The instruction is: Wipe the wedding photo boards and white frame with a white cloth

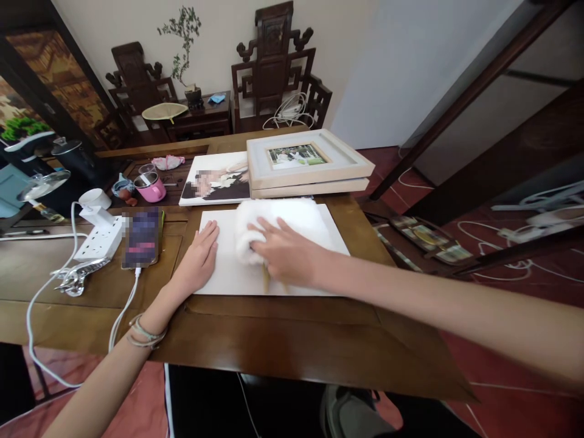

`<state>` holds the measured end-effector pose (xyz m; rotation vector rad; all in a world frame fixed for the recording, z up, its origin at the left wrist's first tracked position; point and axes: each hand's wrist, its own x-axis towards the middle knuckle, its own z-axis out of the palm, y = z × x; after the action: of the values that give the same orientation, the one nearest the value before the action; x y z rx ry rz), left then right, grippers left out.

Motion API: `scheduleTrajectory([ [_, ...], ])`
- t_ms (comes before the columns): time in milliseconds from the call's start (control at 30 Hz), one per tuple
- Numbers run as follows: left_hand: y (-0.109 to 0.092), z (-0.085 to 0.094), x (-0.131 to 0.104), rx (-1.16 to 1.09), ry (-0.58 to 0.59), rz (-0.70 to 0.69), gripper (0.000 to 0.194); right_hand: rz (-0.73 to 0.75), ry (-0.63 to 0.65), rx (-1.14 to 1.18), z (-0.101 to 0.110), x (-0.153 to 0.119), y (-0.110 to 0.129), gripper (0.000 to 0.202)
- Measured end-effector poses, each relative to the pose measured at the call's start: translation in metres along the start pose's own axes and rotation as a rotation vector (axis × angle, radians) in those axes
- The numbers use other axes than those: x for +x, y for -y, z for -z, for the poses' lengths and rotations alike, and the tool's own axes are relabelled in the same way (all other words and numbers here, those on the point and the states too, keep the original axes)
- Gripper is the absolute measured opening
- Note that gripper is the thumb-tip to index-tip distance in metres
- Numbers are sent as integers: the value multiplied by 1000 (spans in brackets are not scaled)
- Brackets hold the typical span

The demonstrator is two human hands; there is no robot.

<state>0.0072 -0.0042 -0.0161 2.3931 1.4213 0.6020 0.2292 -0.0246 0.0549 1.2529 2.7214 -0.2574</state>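
From where I stand, the right hand (292,252) has its fingers curled into a bunched white fluffy cloth (246,220), grasping it, though blur hides the thumb's exact hold. The cloth lies directly under that grip, on a flat white board (228,271), probably bunched so the palm can press it down. Left of the grip, the left hand (199,255) grasps nothing; it lies flat across the board's edge, I'd judge to steady it against sliding on the wooden table (274,322). Just beyond the grip sit stacked picture frames (296,178) and a photo print (216,198), seemingly set back to leave elbow room.
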Motion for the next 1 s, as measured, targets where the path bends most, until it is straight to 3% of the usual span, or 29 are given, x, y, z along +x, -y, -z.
scheduleTrajectory([
  [100,0,1,0,-10,2,-3,49,10,-87,-28,0,24,-17,49],
  [200,0,1,0,-15,0,-4,49,25,-73,-70,-2,26,-18,49],
  [467,-1,0,0,-9,-1,2,48,205,53,59,-15,-43,37,42],
  [567,-1,0,0,-1,-3,2,49,256,86,101,-14,-56,47,41],
  [667,-1,0,0,3,5,3,49,226,94,92,-6,-42,39,41],
  [900,-2,4,0,-23,31,7,49,91,-84,50,8,35,-5,43],
  [1000,-1,4,0,-36,26,0,48,47,-111,43,4,41,-2,45],
])
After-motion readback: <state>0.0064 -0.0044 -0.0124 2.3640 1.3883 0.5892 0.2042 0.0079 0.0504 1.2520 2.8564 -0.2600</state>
